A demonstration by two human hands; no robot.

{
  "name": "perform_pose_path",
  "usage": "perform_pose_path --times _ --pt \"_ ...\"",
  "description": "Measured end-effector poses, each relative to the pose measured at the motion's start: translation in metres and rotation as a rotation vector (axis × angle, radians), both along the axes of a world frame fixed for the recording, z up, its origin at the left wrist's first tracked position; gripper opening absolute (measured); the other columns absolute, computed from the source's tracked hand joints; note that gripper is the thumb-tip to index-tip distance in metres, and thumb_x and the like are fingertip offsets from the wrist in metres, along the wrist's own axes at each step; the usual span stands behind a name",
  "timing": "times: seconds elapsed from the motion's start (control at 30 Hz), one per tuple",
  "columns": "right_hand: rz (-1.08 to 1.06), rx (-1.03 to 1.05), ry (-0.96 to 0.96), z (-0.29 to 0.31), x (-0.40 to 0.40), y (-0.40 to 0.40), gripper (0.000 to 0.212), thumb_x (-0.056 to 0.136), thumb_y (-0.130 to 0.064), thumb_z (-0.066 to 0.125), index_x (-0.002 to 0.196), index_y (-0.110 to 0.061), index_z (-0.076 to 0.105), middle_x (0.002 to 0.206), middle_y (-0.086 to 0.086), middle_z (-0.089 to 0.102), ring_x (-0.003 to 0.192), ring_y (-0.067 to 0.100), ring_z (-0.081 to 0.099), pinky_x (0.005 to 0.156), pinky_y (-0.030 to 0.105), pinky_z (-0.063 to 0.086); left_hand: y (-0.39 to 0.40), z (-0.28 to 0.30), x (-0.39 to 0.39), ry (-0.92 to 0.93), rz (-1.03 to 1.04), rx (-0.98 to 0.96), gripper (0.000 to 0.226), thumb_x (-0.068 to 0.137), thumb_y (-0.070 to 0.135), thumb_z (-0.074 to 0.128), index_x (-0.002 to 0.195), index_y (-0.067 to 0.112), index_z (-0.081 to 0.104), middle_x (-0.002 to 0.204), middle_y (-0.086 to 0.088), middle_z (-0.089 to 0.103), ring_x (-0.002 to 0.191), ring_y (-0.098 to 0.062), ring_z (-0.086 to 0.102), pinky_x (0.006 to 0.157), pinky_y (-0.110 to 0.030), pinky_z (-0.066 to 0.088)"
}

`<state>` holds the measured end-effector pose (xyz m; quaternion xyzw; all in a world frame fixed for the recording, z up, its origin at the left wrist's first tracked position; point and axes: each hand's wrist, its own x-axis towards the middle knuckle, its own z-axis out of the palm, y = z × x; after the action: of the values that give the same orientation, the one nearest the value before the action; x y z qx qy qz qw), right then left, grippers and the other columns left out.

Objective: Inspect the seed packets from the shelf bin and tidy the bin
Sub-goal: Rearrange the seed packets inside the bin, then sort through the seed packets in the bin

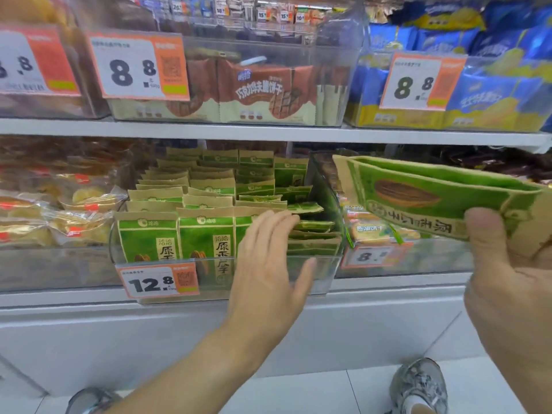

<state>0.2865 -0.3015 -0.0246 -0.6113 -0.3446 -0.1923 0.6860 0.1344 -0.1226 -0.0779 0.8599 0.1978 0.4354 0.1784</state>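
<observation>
Packet [430,195] sideways in right hand [507,282]

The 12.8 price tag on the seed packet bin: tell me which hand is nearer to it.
Left. The left hand reaches open over the bin's front wall, just right of the 12.8 price tag. The right hand is far off to the right, holding a seed packet clear of the bin.

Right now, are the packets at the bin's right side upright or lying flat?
Lying flat. The right-side packets are stacked on their faces beyond the left hand, while the front-row packets stand upright.
</observation>
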Motion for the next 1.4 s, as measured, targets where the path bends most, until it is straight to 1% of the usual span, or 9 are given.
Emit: perform_pose_path --times 0.13,0.23,0.33,0.4,0.47,0.73,0.9,1.2,1.4 --pt "0.012 0.038 -0.238 0.013 0.000 0.025 0.011 0.095 -0.020 0.071 0.095 -0.018 0.060 0.095 -0.006 0.066 0.086 0.006 0.065 0.077 0.020 0.055 0.006 -0.012 0.017 -0.002 0.026 0.108 0.037 0.093 0.031 0.066 0.127 0.016 0.062 0.128 0.004 0.061 0.130 -0.018 0.048 0.110 -0.035 0.038" --pt "0.061 0.069 -0.257 0.013 -0.006 0.026 0.016 0.094 -0.022 0.072 0.097 -0.035 0.063 0.093 -0.021 0.066 0.084 0.007 0.066 0.076 0.023 0.056 0.014 -0.008 0.018 -0.111 0.077 0.124 0.022 0.090 0.021 0.071 0.112 0.017 0.067 0.111 0.006 0.062 0.108 -0.016 0.054 0.090 -0.030 0.041" --pt "0.061 0.042 -0.239 0.003 -0.011 0.019 0.016 0.089 -0.031 0.073 0.103 -0.029 0.066 0.096 -0.005 0.071 0.088 0.027 0.069 0.080 0.042 0.059 0.019 -0.004 0.020 -0.214 0.076 -0.116 0.017 0.087 0.018 0.074 0.096 0.024 0.061 0.093 0.016 0.051 0.085 -0.015 0.052 0.072 -0.026 0.043" --pt "0.129 0.011 -0.248 -0.001 -0.019 0.019 0.019 0.089 -0.037 0.074 0.107 -0.039 0.069 0.097 -0.015 0.072 0.089 0.018 0.070 0.081 0.030 0.058 0.016 -0.006 0.024 -0.193 0.042 -0.225 0.025 0.085 0.009 0.073 0.088 0.026 0.056 0.087 0.019 0.048 0.079 -0.016 0.051 0.066 -0.029 0.044" --pt "0.164 -0.062 -0.331 -0.002 -0.024 0.024 0.026 0.090 -0.030 0.072 0.108 -0.047 0.070 0.101 -0.026 0.070 0.091 0.009 0.068 0.081 0.020 0.053 0.013 -0.009 0.027 -0.184 -0.004 -0.243 0.034 0.083 -0.001 0.072 0.089 0.029 0.055 0.088 0.022 0.050 0.082 -0.014 0.053 0.069 -0.025 0.046" --pt "0.103 -0.293 -0.642 0.006 -0.015 0.034 0.015 0.090 -0.008 0.070 0.103 -0.014 0.069 0.100 -0.006 0.070 0.097 -0.001 0.064 0.087 0.012 0.047 0.021 -0.003 0.012 -0.120 -0.058 -0.239 0.033 0.085 0.002 0.073 0.110 0.022 0.064 0.101 0.019 0.052 0.097 -0.003 0.053 0.086 -0.011 0.044" --pt "0.082 -0.396 -0.691 0.001 -0.008 0.053 0.016 0.086 -0.002 0.072 0.100 -0.007 0.077 0.096 -0.004 0.072 0.093 0.009 0.066 0.085 0.018 0.050 0.020 -0.005 0.006 0.045 -0.133 -0.231 0.047 0.087 0.023 0.071 0.131 0.023 0.054 0.122 0.017 0.037 0.120 -0.002 0.039 0.099 -0.002 0.027" --pt "0.077 -0.949 -0.641 -0.010 0.010 0.104 0.006 0.085 -0.029 0.081 0.089 -0.024 0.081 0.082 -0.007 0.053 0.082 0.017 0.047 0.075 0.041 0.047 0.019 -0.012 0.006 -0.071 -0.121 -0.220 0.046 0.092 0.032 0.066 0.134 0.032 0.047 0.127 0.024 0.041 0.122 0.001 0.043 0.104 -0.022 0.042" --pt "0.083 -0.622 -0.335 0.015 0.011 0.103 0.010 0.095 -0.034 0.064 0.087 -0.030 0.069 0.083 -0.017 0.065 0.083 0.003 0.060 0.069 0.009 0.041 0.020 -0.012 0.014 -0.183 -0.110 -0.198 0.030 0.097 0.045 0.052 0.126 0.036 0.055 0.120 0.023 0.050 0.113 -0.004 0.052 0.092 -0.026 0.048"
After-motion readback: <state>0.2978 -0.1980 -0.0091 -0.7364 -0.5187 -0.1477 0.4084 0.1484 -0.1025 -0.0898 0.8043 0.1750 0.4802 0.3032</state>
